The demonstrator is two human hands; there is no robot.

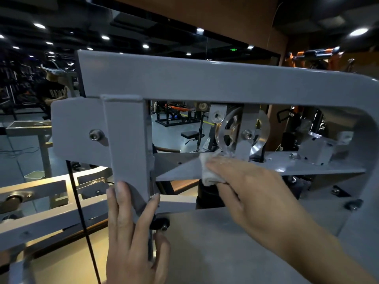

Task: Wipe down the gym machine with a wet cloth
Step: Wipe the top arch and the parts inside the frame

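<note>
Nearest the lens, 2 bare hands are seen against the grey gym machine (205,78). Its upright post (127,144) is clasped by the left hand (131,238) — fingers on the front face, thumb hooked round the right edge. A white cloth (207,171) is pressed flat under the right hand (256,191), fingers extended, on the lower crossbar (307,169) just below the metal pulley (229,132) — touching its rim, it appears.
</note>
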